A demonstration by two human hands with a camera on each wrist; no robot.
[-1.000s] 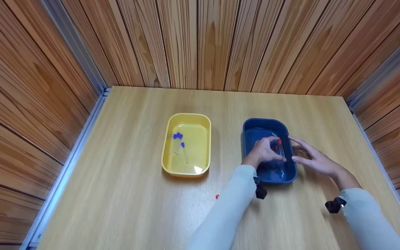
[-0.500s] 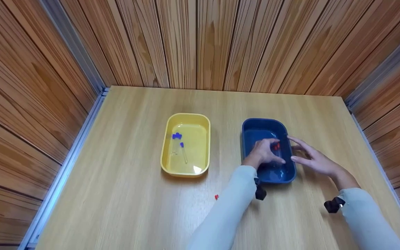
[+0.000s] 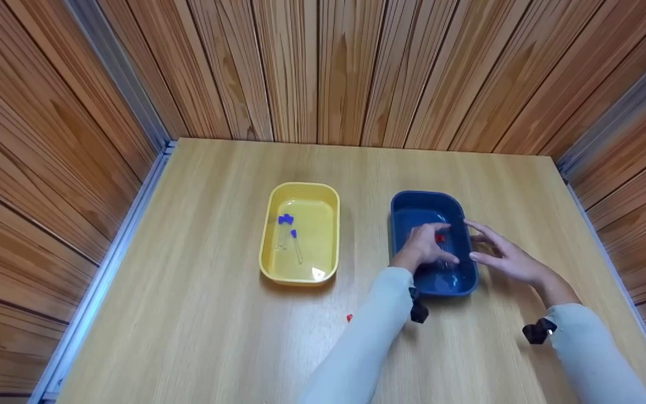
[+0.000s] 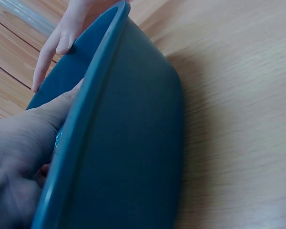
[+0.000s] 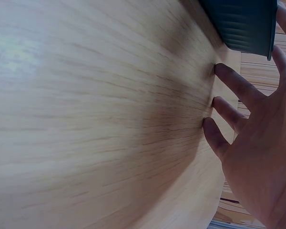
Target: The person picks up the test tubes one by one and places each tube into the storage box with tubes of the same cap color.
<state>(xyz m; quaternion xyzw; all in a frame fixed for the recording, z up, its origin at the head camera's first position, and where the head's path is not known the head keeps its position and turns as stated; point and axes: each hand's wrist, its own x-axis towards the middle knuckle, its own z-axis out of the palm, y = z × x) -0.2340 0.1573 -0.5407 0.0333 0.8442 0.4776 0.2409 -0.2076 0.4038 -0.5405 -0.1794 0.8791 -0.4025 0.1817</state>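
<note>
My left hand is down inside a dark blue tray, thumb and index finger spread apart. Between them shows a red cap above clear tubing; its lower part blends into the tray floor. In the left wrist view the thumb dips behind the tray's near wall, and the other fingers are mostly hidden. Outside the tray's right side, my right hand has its fingers extended, with index finger and thumb at the rim. The right wrist view shows its other fingertips down by the tabletop.
A yellow tray stands to the left, holding several clear tubes with purple caps. A small red piece lies on the table beside the left sleeve. Wood-panelled walls enclose the table's back and sides.
The red-capped tube at the tray's right side has gone from there, and the visible red has shifted left toward the left hand's palm. Both hands have stayed nearly in place.
</note>
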